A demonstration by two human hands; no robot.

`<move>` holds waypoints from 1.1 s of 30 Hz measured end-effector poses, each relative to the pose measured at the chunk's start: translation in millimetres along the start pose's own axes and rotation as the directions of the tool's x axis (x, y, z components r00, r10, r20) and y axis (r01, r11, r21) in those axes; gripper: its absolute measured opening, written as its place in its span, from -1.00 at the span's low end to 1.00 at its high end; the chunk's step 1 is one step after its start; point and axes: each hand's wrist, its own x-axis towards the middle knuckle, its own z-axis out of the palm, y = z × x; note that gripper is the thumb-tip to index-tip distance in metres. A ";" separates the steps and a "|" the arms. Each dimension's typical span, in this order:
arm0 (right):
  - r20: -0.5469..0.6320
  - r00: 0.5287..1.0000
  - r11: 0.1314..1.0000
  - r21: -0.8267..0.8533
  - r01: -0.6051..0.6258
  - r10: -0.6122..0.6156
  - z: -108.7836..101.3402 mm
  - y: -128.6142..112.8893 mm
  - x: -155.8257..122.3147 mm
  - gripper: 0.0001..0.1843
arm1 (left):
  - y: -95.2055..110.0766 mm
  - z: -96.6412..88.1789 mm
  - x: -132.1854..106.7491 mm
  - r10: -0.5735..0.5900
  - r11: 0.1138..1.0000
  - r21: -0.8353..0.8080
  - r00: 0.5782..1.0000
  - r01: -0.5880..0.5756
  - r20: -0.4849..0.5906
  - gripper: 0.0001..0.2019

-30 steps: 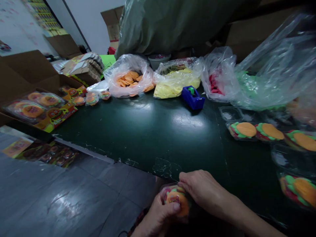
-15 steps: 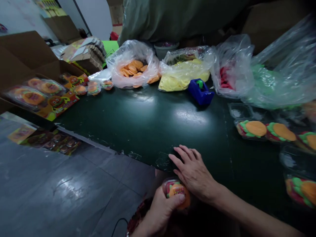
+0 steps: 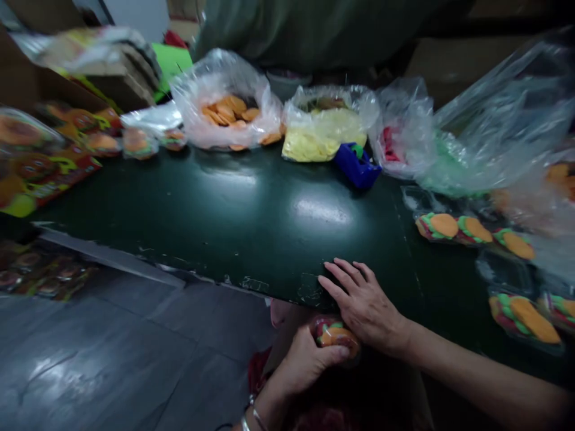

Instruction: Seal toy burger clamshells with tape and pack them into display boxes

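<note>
My left hand (image 3: pixel 309 359) grips a toy burger in a clear plastic case (image 3: pixel 333 336) just below the table's front edge, thumb across its orange bun. Flat on the dark green table (image 3: pixel 251 221) lies my right hand (image 3: pixel 366 305), fingers stretched out and holding nothing. Its heel is close beside the burger case; whether they touch I cannot tell. To the right, open clear cases hold more burgers with orange buns and green and red layers, one of them the near burger (image 3: pixel 523 317) and another the farther burger (image 3: pixel 438 226).
Along the back stand plastic bags of orange pieces (image 3: pixel 231 111), yellow pieces (image 3: pixel 309 140), red pieces (image 3: pixel 392 143) and green pieces (image 3: pixel 449 155). A blue tape dispenser (image 3: pixel 357 164) sits before them. At left are wrapped burgers (image 3: pixel 139 142) and printed packaging (image 3: pixel 49 173).
The view has swung to the right, so the table's things appear further left. My left hand still grips the cased burger, and my right hand stays flat on the table.
</note>
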 end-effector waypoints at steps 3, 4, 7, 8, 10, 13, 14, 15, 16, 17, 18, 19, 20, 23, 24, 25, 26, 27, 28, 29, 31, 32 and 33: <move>-0.088 0.996 0.999 0.020 -0.028 0.029 6.4 -7.0 -1.6 -0.53 | -9.7 -4.6 -3.5 0.047 0.999 -0.013 0.999 -0.047 -0.007 -0.64; -0.135 0.990 0.997 0.070 -0.039 0.048 5.1 -12.6 -3.0 -0.56 | -10.7 -6.0 -7.8 0.058 0.998 0.014 0.998 -0.058 -0.012 -0.63; -0.127 0.983 0.912 0.405 -0.070 0.131 -9.1 -36.8 -13.7 -0.70 | -5.5 -8.2 -29.5 0.072 0.979 0.189 0.997 -0.072 0.007 -0.52; -0.049 0.987 0.836 0.539 -0.100 0.150 -16.0 -45.3 -19.0 -0.75 | -1.4 -7.9 -37.7 0.077 0.962 0.261 0.996 -0.084 0.035 -0.48; 0.136 0.978 0.652 0.730 -0.206 0.157 -29.5 -59.5 -30.1 -0.83 | 9.4 -5.7 -51.5 0.075 0.910 0.397 0.990 -0.118 0.123 -0.44; 0.283 0.945 0.450 0.832 -0.326 0.162 -40.8 -70.9 -44.1 -0.92 | 25.6 -1.9 -61.0 -0.001 0.832 0.537 0.968 -0.139 0.252 -0.46; 0.300 0.939 0.403 0.848 -0.343 0.168 -41.2 -72.2 -47.9 -0.93 | 29.6 -1.5 -61.4 -0.037 0.812 0.569 0.960 -0.132 0.276 -0.47; 0.313 0.933 0.353 0.865 -0.357 0.177 -40.1 -72.6 -51.4 -0.93 | 32.8 -1.9 -61.0 -0.070 0.794 0.596 0.957 -0.118 0.283 -0.47; 0.322 0.927 0.296 0.882 -0.368 0.192 -37.8 -72.2 -54.6 -0.92 | 35.2 -3.1 -60.1 -0.095 0.780 0.619 0.958 -0.098 0.271 -0.47; 0.327 0.919 0.235 0.896 -0.376 0.222 -34.7 -71.4 -57.6 -0.90 | 36.7 -5.0 -59.1 -0.112 0.771 0.632 0.963 -0.071 0.246 -0.46; 0.332 0.903 0.169 0.908 -0.384 0.271 -31.2 -70.3 -60.3 -0.87 | 37.3 -7.2 -58.4 -0.127 0.780 0.625 0.968 -0.037 0.216 -0.45; 0.338 0.879 0.097 0.916 -0.389 0.337 -27.6 -69.2 -62.4 -0.85 | 37.0 -9.3 -58.0 -0.135 0.812 0.584 0.973 0.000 0.188 -0.44; 0.344 0.846 0.025 0.922 -0.387 0.407 -24.3 -68.2 -63.8 -0.82 | 35.7 -10.9 -58.0 -0.136 0.863 0.505 0.976 0.033 0.169 -0.43; 0.359 0.766 -0.120 0.929 -0.351 0.534 -18.6 -65.8 -62.6 -0.74 | 25.0 -9.7 -57.8 -0.085 0.991 0.119 0.984 0.066 0.158 -0.38; 0.354 0.763 -0.125 0.931 -0.343 0.541 -18.3 -64.9 -60.3 -0.73 | 20.0 -7.3 -56.9 -0.055 0.998 -0.003 0.988 0.056 0.141 -0.37; 0.344 0.770 -0.110 0.934 -0.340 0.538 -18.6 -63.7 -57.5 -0.73 | 15.0 -4.1 -55.6 -0.027 0.995 -0.093 0.993 0.038 0.119 -0.38; 0.331 0.781 -0.084 0.937 -0.340 0.529 -19.3 -62.1 -54.3 -0.73 | 10.7 -0.7 -53.8 -0.005 0.988 -0.153 0.995 0.019 0.095 -0.41; 0.320 0.792 -0.059 0.938 -0.341 0.520 -20.2 -60.1 -51.3 -0.74 | 7.6 2.7 -51.9 0.010 0.982 -0.191 0.997 0.004 0.074 -0.44; 0.313 0.799 -0.043 0.939 -0.341 0.512 -20.9 -57.9 -48.8 -0.74 | 5.9 5.5 -50.1 0.017 0.979 -0.205 0.998 -0.005 0.060 -0.48; 0.313 0.804 -0.040 0.939 -0.341 0.506 -21.1 -55.7 -47.3 -0.74 | 5.9 7.7 -48.7 0.017 0.980 -0.201 0.998 -0.006 0.053 -0.51; 0.329 0.802 -0.070 0.937 -0.342 0.499 -19.9 -52.6 -47.8 -0.74 | 9.7 9.6 -47.7 -0.011 0.984 -0.177 0.998 0.021 0.059 -0.51; 0.347 0.794 -0.102 0.933 -0.344 0.500 -18.1 -52.1 -50.1 -0.74 | 12.6 9.4 -48.2 -0.029 0.984 -0.173 0.997 0.040 0.065 -0.47; 0.367 0.781 -0.140 0.928 -0.345 0.506 -15.6 -52.4 -53.5 -0.73 | 15.5 8.5 -49.1 -0.036 0.983 -0.179 0.997 0.047 0.066 -0.42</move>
